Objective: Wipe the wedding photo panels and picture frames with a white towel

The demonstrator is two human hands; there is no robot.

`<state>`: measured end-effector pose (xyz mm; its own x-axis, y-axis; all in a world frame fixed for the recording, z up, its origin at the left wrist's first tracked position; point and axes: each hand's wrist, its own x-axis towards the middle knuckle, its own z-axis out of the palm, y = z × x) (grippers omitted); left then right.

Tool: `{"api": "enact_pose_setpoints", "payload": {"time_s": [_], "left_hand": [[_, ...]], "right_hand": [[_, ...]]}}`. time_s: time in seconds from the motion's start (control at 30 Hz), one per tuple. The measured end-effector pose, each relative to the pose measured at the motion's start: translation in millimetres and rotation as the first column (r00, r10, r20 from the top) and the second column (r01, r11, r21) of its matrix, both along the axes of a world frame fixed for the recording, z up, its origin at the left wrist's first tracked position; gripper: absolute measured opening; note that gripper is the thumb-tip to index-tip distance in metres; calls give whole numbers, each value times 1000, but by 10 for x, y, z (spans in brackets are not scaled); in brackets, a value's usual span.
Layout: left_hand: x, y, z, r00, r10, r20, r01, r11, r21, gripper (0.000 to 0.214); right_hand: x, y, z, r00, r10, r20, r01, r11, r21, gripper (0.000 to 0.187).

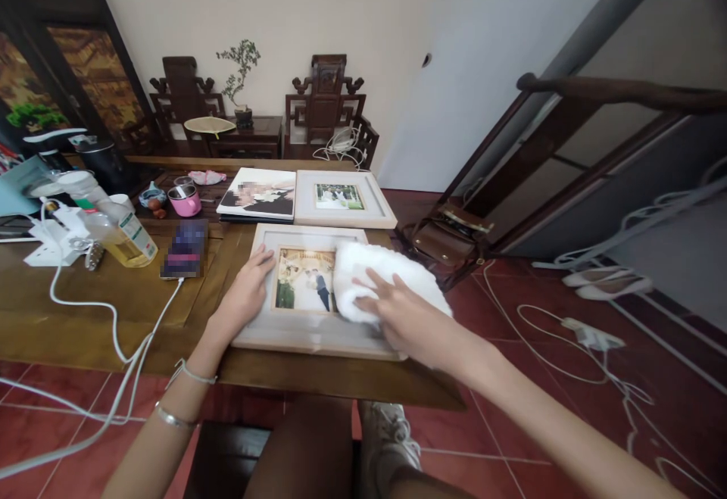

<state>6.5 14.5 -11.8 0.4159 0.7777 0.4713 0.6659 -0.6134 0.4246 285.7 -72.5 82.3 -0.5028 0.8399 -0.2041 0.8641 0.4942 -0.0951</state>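
A light wooden picture frame (295, 332) with a photo under glass lies flat at the near edge of the dark wooden table (113, 310). My left hand (248, 291) rests flat on the frame's left border, fingers stretched out. My right hand (397, 310) presses a fluffy white cloth (363, 268) onto the right side of the frame, fingers spread over the cloth.
Behind it lie a second white frame (341, 200) and a photo book (260, 194). To the left are a phone (185, 249) on a white cable, an oil bottle (128, 235), a pink cup (185, 200) and a power strip (54, 245). A brown bag (440, 238) and cables lie on the red tile floor.
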Motion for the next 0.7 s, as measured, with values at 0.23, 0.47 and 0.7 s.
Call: {"api": "enact_pose_setpoints", "payload": {"time_s": [0.23, 0.47, 0.7], "left_hand": [[11, -16, 51, 997, 20, -77, -24, 999, -44, 60], [29, -13, 39, 995, 44, -89, -51, 995, -82, 42], [43, -52, 102, 990, 46, -133, -62, 991, -119, 40]], "right_hand": [[-55, -520, 157, 994, 48, -96, -59, 992, -112, 70], [-57, 371, -255, 995, -41, -95, 63, 969, 241, 62], [-81, 955, -301, 999, -36, 26, 25, 941, 337, 54]]}}
